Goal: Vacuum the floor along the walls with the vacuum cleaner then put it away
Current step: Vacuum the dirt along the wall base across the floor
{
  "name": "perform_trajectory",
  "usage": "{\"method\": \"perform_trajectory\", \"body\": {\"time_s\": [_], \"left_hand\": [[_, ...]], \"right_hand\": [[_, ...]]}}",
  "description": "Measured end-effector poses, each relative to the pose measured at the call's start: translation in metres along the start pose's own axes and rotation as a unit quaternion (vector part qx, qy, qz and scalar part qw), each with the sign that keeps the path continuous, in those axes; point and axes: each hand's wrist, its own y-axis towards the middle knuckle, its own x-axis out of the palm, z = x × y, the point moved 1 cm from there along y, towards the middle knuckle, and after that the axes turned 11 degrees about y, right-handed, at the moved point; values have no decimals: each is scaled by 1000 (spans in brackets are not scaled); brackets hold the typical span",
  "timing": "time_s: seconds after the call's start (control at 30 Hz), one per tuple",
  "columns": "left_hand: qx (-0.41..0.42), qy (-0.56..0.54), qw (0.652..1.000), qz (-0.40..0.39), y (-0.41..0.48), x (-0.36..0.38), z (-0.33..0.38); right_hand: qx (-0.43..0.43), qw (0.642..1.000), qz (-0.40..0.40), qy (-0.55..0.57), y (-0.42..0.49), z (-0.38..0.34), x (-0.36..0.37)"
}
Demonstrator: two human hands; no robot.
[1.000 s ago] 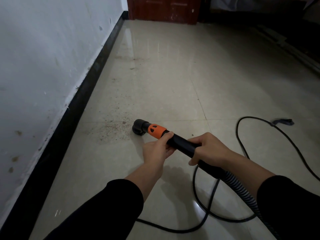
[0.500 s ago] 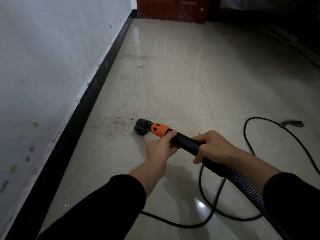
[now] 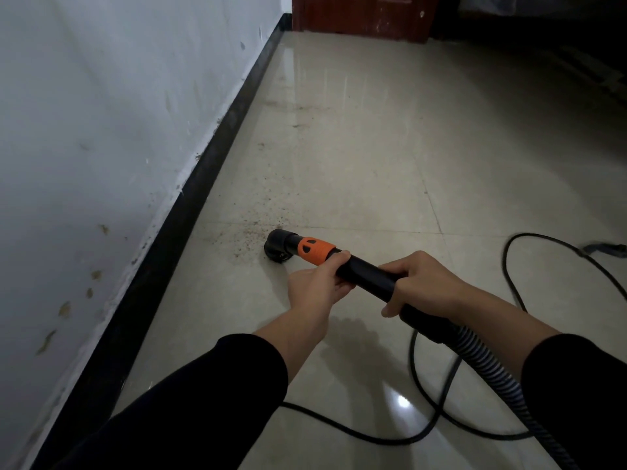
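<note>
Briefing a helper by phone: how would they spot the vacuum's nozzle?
Follow the black baseboard along the white wall to the brown crumbs on the tiles. The nozzle sits at their right edge, tipping the black wand. Unlike the loose black cable nearby, it has an orange collar right behind it.

Wall (image 3: 101,130) and black skirting (image 3: 190,201) close off the left. Floor (image 3: 373,164) ahead of nozzle (image 3: 278,247) is open up to the door (image 3: 359,15), with only scattered dirt (image 3: 251,237) on it. The strip between nozzle and skirting is free. Wand (image 3: 368,271), gripped by left hand (image 3: 315,286) and right hand (image 3: 424,283), crosses the near middle. Cord (image 3: 529,234) loops over the tiles on the right, and hose (image 3: 488,364) trails under the right arm. Top right is dark, unclear.
</note>
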Motion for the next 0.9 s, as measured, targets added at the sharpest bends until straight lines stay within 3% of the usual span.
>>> {"method": "perform_trajectory", "body": {"time_s": [0.9], "left_hand": [[10, -3, 999, 33, 7, -39, 10]], "right_hand": [[-12, 999, -38, 15, 17, -20, 32]]}}
